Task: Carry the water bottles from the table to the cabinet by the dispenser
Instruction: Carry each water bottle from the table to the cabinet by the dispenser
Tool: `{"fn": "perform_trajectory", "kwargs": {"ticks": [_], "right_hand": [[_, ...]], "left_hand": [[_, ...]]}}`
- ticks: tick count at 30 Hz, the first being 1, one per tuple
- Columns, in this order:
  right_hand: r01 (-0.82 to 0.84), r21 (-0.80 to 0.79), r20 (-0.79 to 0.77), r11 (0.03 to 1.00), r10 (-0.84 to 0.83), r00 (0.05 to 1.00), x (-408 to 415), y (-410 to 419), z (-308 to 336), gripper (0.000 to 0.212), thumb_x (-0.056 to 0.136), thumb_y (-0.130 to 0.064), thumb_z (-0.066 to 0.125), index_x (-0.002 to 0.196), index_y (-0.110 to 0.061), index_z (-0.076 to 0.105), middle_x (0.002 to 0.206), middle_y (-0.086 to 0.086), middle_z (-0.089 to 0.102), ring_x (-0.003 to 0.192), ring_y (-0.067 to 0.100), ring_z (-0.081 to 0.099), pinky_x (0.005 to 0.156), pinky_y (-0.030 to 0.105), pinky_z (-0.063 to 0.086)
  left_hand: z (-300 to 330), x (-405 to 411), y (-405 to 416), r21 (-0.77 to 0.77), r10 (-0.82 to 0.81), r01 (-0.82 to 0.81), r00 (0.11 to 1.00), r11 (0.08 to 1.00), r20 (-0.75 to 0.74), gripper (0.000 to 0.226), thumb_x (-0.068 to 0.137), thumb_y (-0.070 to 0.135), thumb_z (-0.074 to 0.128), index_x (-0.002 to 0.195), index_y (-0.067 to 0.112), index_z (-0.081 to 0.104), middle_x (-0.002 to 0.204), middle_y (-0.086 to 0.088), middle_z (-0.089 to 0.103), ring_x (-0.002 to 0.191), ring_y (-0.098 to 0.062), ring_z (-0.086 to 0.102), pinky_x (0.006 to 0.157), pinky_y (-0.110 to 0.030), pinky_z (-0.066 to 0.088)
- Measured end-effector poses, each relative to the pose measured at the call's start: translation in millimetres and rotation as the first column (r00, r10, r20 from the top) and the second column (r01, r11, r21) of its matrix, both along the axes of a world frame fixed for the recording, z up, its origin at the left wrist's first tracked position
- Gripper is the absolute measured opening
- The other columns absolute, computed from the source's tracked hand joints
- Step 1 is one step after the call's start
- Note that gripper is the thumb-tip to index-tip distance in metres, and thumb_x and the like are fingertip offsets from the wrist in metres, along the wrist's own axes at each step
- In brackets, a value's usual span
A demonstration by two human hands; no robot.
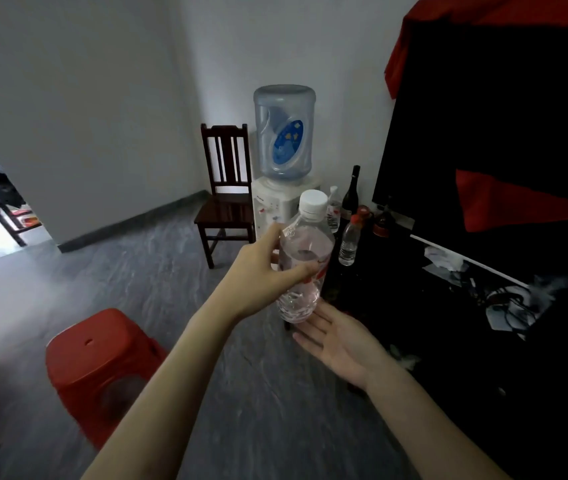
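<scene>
Clear plastic water bottle (305, 258) with a white screw cap and a red-and-white label is held upright in mid-air, partly full. Left hand (265, 268) wraps fingers and thumb round its middle. Right hand (338, 344) lies flat and relaxed, palm up, just beneath its base. Beyond stand two smaller clear bottles (349, 242) on the dark cabinet (414, 306) beside the white dispenser (280, 202).
</scene>
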State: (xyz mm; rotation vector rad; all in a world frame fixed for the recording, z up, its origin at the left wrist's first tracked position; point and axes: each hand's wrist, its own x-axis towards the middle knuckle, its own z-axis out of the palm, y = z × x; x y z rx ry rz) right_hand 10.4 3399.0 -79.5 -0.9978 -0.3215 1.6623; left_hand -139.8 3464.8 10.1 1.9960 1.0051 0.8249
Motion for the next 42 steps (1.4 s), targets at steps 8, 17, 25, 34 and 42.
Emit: {"fn": "perform_trajectory", "kwargs": {"ticks": [8,17,25,34,42], "right_hand": [[0.05,-0.035,-0.034,0.998,-0.051,0.998,31.5,117.6,-0.1,0.033,0.099,-0.026,0.053,0.128,-0.014,0.061,0.12,0.005,0.071,0.115,0.019,0.063,0.095,0.036,0.05],[0.141,-0.05,-0.022,0.989,-0.142,0.99,116.4,228.6,-13.1,0.031,0.097,-0.028,0.054,0.122,-0.012,0.064,0.114,0.006,0.073,0.115,0.02,0.063,0.099,0.038,0.048],[0.147,-0.031,-0.033,0.989,-0.148,0.988,203.4,336.3,-8.0,0.038,0.095,-0.028,0.059,0.129,-0.011,0.06,0.12,0.009,0.07,0.119,0.023,0.061,0.098,0.039,0.05],[0.22,-0.038,-0.016,0.975,-0.221,0.975,269.2,419.2,-12.7,0.023,0.097,-0.025,0.056,0.114,-0.012,0.065,0.102,0.005,0.076,0.105,0.019,0.066,0.101,0.04,0.047],[0.462,-0.091,-0.018,0.882,-0.465,0.885,323.2,462.3,-30.9,0.026,0.097,-0.022,0.055,0.118,-0.011,0.066,0.11,0.007,0.074,0.113,0.021,0.063,0.101,0.04,0.047]], "left_hand": [[2.2,39.1,132.4,-0.01,-0.088,0.088,0.995,0.996,-0.047,0.047,0.083,0.045,0.078,0.123,0.031,0.057,0.107,0.013,0.072,0.092,-0.002,0.07,0.083,-0.027,0.059],[-12.5,123.7,254.7,-0.021,-0.154,0.153,0.986,0.988,-0.071,0.047,0.083,0.047,0.077,0.122,0.03,0.056,0.109,0.014,0.07,0.093,0.002,0.067,0.086,-0.031,0.059],[0.7,208.8,361.8,-0.011,-0.185,0.185,0.981,0.983,-0.064,0.045,0.085,0.04,0.078,0.122,0.028,0.056,0.112,0.014,0.069,0.096,-0.001,0.066,0.088,-0.029,0.057],[-11.2,275.3,456.8,-0.015,-0.227,0.227,0.971,0.974,-0.072,0.05,0.082,0.04,0.081,0.123,0.03,0.055,0.112,0.014,0.069,0.098,0.0,0.067,0.088,-0.026,0.056],[-33.5,361.9,537.9,-0.043,-0.486,0.484,0.866,0.874,-0.116,0.05,0.08,0.042,0.083,0.121,0.03,0.055,0.1,0.019,0.072,0.088,0.009,0.067,0.073,-0.009,0.053]]}}
